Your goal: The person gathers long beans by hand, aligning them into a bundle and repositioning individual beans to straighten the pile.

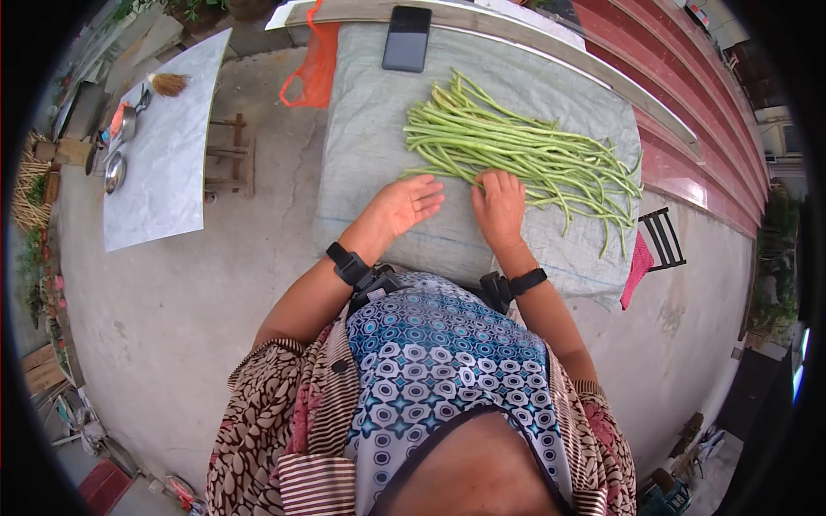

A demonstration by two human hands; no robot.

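Note:
A spread pile of long green beans (516,146) lies on a table covered with a grey-green woven sheet (370,129). My left hand (406,205) is beside the pile's lower left end, palm turned inward, its fingers apart and nothing in them. At the pile's lower edge, my right hand (501,203) has its fingers bent down against the beans. Its fingertips are partly hidden, so what they hold cannot be made out. Black straps circle both wrists.
A dark phone (407,39) lies at the sheet's far edge, with an orange plastic bag (317,64) to its left. Further left stands a marble-look table (168,163) with a brush (169,83) and metal bowls. Red steps (654,69) rise behind; a black folding stool (662,238) is at right.

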